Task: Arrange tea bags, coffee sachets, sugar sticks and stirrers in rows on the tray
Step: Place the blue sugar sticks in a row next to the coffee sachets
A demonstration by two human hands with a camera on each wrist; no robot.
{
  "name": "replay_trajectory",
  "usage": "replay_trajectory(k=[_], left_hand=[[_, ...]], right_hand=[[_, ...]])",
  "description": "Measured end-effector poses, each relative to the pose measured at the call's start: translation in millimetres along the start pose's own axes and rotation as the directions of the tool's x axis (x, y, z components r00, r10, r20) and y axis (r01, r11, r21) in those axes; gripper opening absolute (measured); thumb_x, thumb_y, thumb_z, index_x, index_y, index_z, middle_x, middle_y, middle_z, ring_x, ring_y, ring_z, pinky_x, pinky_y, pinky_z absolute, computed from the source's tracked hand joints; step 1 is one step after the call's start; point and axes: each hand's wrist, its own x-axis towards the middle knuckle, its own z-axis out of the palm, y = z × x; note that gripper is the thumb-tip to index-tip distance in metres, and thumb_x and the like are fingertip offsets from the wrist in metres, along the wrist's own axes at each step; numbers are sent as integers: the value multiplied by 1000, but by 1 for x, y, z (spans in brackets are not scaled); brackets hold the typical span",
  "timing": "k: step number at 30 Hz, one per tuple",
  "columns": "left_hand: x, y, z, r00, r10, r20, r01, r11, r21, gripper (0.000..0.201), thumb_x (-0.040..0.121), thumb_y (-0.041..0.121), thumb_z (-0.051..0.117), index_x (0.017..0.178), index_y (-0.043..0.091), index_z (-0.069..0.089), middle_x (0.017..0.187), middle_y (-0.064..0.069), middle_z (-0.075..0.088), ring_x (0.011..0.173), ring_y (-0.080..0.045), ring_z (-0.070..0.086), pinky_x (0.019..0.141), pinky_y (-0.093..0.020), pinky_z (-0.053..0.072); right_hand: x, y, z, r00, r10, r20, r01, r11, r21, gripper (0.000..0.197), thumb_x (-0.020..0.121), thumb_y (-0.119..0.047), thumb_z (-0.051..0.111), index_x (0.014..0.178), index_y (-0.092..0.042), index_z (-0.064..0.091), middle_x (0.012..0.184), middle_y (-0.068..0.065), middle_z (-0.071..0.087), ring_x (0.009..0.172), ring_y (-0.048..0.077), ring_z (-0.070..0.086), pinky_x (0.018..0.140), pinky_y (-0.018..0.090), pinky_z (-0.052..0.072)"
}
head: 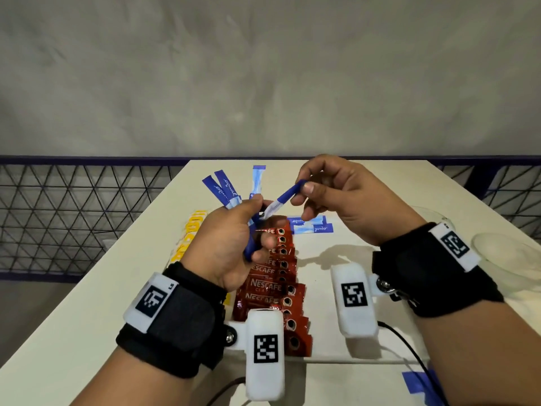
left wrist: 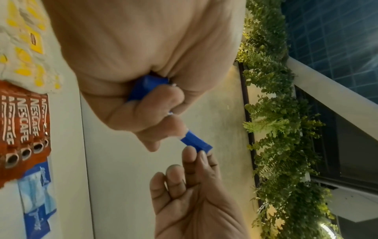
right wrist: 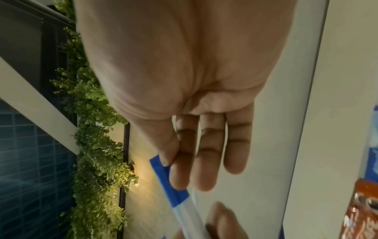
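My left hand [head: 262,240] is raised above the tray [head: 351,361] and grips a fanned bunch of blue sugar sticks [head: 225,189]. One blue-and-white sugar stick [head: 284,200] juts out of that bunch to the right, and my right hand [head: 304,187] pinches its far end between thumb and forefinger. The pinch on the stick [right wrist: 175,190] also shows in the right wrist view. A row of red coffee sachets [head: 269,285] lies on the tray under my left hand. Yellow tea bags [head: 187,238] lie in a row to its left. Two sugar sticks [head: 313,228] lie flat beyond the sachets. No stirrers are in view.
A clear glass bowl [head: 503,253] stands at the table's right edge. Blue tape [head: 421,382] marks the table near the front. A black cable [head: 409,350] runs across the tray's near right corner. A wire fence [head: 73,215] stands to the left of the table.
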Motion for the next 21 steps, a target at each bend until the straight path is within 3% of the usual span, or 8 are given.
replay_trajectory(k=[3, 5, 6, 8, 10, 14, 16, 21], left_hand=[[1, -2, 0, 998, 67, -17, -67, 997, 40, 19, 100, 24, 50, 94, 9, 60, 68, -6, 53, 45, -10, 40, 37, -19, 30], [1, -3, 1, 979, 192, -60, -182, 972, 146, 18, 99, 22, 52, 96, 8, 63, 64, -2, 49, 46, -9, 41, 39, -21, 33], [1, -3, 1, 958, 275, -78, -247, 934, 257, 17, 99, 22, 53, 97, 9, 64, 61, 0, 48, 46, -9, 42, 42, -23, 35], [1, -5, 1, 903, 425, -67, -347, 810, 472, 17, 97, 28, 55, 98, 15, 66, 53, 6, 48, 47, -9, 44, 50, -29, 41], [0, -5, 2, 866, 498, -52, -396, 745, 536, 19, 96, 33, 55, 96, 18, 67, 50, 6, 51, 50, -11, 47, 57, -34, 45], [0, -3, 2, 883, 460, -97, -348, 779, 522, 22, 97, 34, 53, 94, 17, 67, 61, 4, 63, 50, -10, 52, 58, -35, 47], [-1, -1, 1, 893, 442, -83, -334, 776, 535, 26, 97, 33, 53, 86, 12, 65, 59, 2, 59, 52, -13, 52, 57, -35, 46], [-5, 4, 2, 866, 499, -36, -348, 652, 673, 21, 98, 33, 52, 82, 22, 59, 67, 0, 57, 64, -19, 53, 65, -39, 48]], right_hand=[[-2, -1, -3, 1000, 14, 6, -14, 999, -30, 20, 93, 5, 51, 89, -12, 61, 77, 2, 72, 63, 17, 66, 67, 23, 53], [-3, 0, -4, 999, 34, 11, -34, 999, 2, 12, 90, -1, 57, 87, -12, 63, 78, 1, 71, 65, 18, 67, 67, 23, 53], [-3, -1, -3, 999, 44, 13, -44, 999, 15, 4, 86, -9, 63, 86, -13, 64, 77, 0, 70, 66, 19, 67, 67, 23, 52], [-2, 0, -2, 999, 46, -17, -46, 998, -30, 10, 82, -18, 72, 84, -14, 64, 73, -2, 68, 66, 19, 67, 68, 26, 52], [-1, 2, -2, 999, 28, -46, -33, 994, -101, 7, 84, -10, 70, 84, -14, 64, 72, 0, 68, 66, 18, 69, 71, 28, 52], [0, 2, -6, 993, 20, -117, -37, 989, -144, 8, 86, -6, 68, 85, -13, 65, 70, 0, 68, 65, 16, 70, 72, 23, 53], [-1, 1, -8, 991, 21, -129, -40, 988, -147, 7, 86, -7, 68, 86, -13, 65, 70, 0, 68, 64, 16, 69, 70, 22, 52], [-4, -4, -8, 994, 97, -58, -109, 959, -261, 6, 87, -12, 67, 87, -18, 69, 73, -1, 71, 67, 12, 67, 69, 26, 54]])
